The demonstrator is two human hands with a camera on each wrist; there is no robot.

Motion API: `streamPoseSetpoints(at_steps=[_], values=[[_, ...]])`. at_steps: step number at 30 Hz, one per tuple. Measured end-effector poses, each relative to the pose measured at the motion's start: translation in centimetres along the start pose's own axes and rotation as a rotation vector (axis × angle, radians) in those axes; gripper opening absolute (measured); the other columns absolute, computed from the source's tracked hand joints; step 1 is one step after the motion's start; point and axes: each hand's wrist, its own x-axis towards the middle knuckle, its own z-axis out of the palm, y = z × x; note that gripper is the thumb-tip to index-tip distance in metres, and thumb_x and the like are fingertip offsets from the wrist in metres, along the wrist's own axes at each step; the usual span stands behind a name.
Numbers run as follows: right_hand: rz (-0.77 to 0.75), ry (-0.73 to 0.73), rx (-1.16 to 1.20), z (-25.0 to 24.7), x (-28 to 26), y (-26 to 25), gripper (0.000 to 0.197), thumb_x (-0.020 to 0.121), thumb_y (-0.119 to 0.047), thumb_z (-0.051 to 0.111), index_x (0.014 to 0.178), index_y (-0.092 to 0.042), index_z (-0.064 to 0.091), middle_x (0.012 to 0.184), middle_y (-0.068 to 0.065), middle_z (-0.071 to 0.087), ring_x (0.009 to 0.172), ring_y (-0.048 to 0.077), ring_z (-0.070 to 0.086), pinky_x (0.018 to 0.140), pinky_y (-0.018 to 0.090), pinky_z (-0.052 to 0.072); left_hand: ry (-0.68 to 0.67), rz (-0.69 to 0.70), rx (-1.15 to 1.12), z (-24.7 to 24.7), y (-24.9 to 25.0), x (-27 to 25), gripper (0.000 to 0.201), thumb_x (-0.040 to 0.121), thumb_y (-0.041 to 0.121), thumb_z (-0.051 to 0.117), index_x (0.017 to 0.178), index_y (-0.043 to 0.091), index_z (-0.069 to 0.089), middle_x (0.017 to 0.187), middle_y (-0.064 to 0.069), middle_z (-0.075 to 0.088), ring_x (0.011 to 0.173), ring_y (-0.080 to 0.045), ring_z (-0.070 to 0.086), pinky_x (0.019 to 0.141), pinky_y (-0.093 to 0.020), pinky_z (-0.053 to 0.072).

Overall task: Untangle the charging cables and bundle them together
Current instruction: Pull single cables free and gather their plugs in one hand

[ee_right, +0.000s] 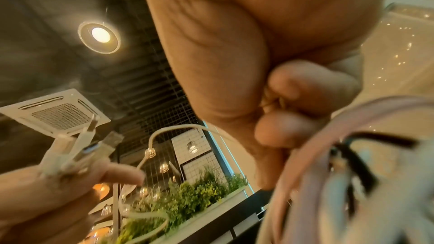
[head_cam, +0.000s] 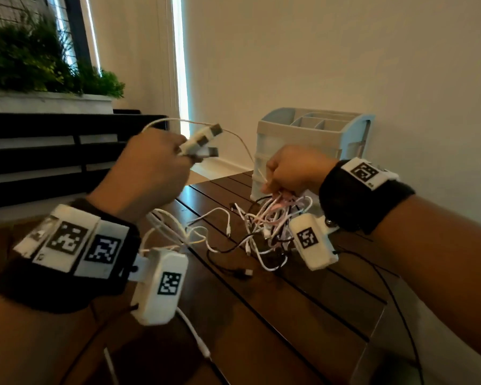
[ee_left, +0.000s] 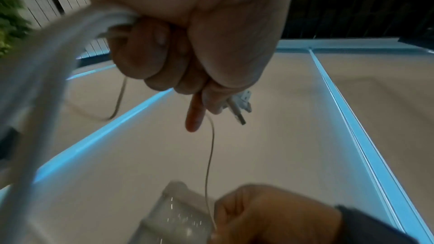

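The charging cables (head_cam: 264, 226) are partly lifted off the dark slatted worktop (head_cam: 303, 309), white, pinkish and black strands knotted together and hanging in a loose tangle whose lower loops rest on the wood. The right hand (head_cam: 295, 170) is fisted round the top of that tangle, fingers curled tight over the strands, just in front of a pale blue drawer organiser (head_cam: 317, 134) standing at the worktop's far edge by the wall. The left hand (head_cam: 150, 173) is raised to the left and closed round several white USB plugs (head_cam: 206, 143), which fan out past its knuckles; the left wrist view shows the index finger poking straight while the others stay curled on the leads. One thin white cable (head_cam: 233, 134) arcs from the left hand across to the right fist. More slack white leads trail from under the left hand onto the worktop. Green plants (head_cam: 39, 59) in a planter sit behind, at the left.
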Motion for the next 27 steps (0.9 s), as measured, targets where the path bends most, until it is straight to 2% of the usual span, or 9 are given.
streamPoseSetpoints(at_steps=[3,6,8,10,13,17,20,22,27], values=[[-0.109,-0.079,-0.036,0.8,-0.9,-0.8,0.018,0.081,-0.023,0.075,0.082,-0.007,0.069,0.076,0.008,0.071,0.065,0.018,0.062,0.062,0.029,0.050,-0.153,0.091,0.005,2.6,0.8,-0.8,0.016,0.095,0.022,0.055,0.094,0.023,0.071,0.063,0.006,0.055,0.056,-0.013,0.050,0.048,-0.025,0.032],[-0.204,-0.096,-0.096,1.1,-1.2,-1.3,0.014,0.080,-0.025,0.075,0.072,-0.022,0.064,0.067,-0.005,0.063,0.059,0.009,0.057,0.054,0.022,0.044,-0.245,0.184,0.000,4.4,0.6,-1.5,0.026,0.091,0.021,0.059,0.112,0.034,0.069,0.086,0.003,0.071,0.074,-0.015,0.062,0.062,-0.029,0.049],[-0.270,-0.101,-0.117,1.3,-1.5,-1.5,0.006,0.081,-0.025,0.073,0.083,-0.022,0.068,0.065,-0.010,0.059,0.058,0.006,0.054,0.053,0.019,0.041,-0.248,0.235,0.017,4.8,0.5,-1.7,0.037,0.089,0.021,0.060,0.122,0.038,0.064,0.094,0.005,0.073,0.077,-0.014,0.064,0.069,-0.032,0.053],[-0.292,-0.148,-0.032,1.5,-1.6,-1.6,0.011,0.081,-0.025,0.074,0.091,-0.021,0.071,0.071,-0.009,0.065,0.063,0.006,0.059,0.060,0.018,0.047,-0.245,0.233,0.141,5.0,0.2,-1.8,0.032,0.087,0.022,0.061,0.115,0.035,0.067,0.083,0.006,0.068,0.073,-0.017,0.061,0.064,-0.029,0.048],[-0.324,-0.158,-0.059,1.9,-1.4,-1.2,0.012,0.082,-0.030,0.073,0.089,-0.021,0.070,0.077,-0.008,0.067,0.070,0.008,0.060,0.066,0.021,0.046,-0.219,0.179,0.285,4.7,-0.2,-1.7,0.005,0.085,0.025,0.057,0.080,0.026,0.059,0.067,0.004,0.054,0.068,-0.021,0.052,0.061,-0.030,0.037],[-0.293,-0.074,-0.229,1.7,-0.6,0.2,0.018,0.081,-0.033,0.073,0.086,-0.017,0.066,0.077,-0.002,0.064,0.072,0.015,0.059,0.064,0.029,0.046,-0.121,0.171,0.285,3.8,-0.9,-1.0,0.007,0.085,0.018,0.059,0.085,0.014,0.065,0.075,-0.008,0.063,0.069,-0.027,0.052,0.061,-0.032,0.038],[-0.280,0.122,-0.226,0.3,-0.2,1.1,0.025,0.078,-0.039,0.074,0.083,-0.016,0.067,0.076,-0.001,0.065,0.072,0.017,0.059,0.061,0.027,0.043,-0.031,0.145,0.243,3.2,-1.5,-0.4,0.008,0.086,0.016,0.061,0.083,0.011,0.066,0.073,-0.011,0.064,0.066,-0.030,0.055,0.057,-0.031,0.038],[-0.265,0.172,-0.222,-0.5,-0.3,1.9,0.030,0.077,-0.044,0.074,0.082,-0.016,0.068,0.075,-0.001,0.066,0.071,0.015,0.059,0.058,0.024,0.039,0.010,0.087,0.193,3.1,-2.1,-0.1,0.012,0.087,0.018,0.061,0.078,0.012,0.065,0.070,-0.010,0.061,0.066,-0.030,0.054,0.058,-0.032,0.040],[-0.123,-0.086,-0.409,0.5,-0.8,4.6,0.022,0.089,-0.033,0.065,0.093,-0.013,0.072,0.084,0.001,0.066,0.080,0.019,0.058,0.062,0.026,0.037,-0.005,0.011,0.187,3.6,-3.8,0.2,0.013,0.089,0.020,0.062,0.090,0.011,0.071,0.076,-0.011,0.066,0.072,-0.030,0.059,0.063,-0.036,0.048]])
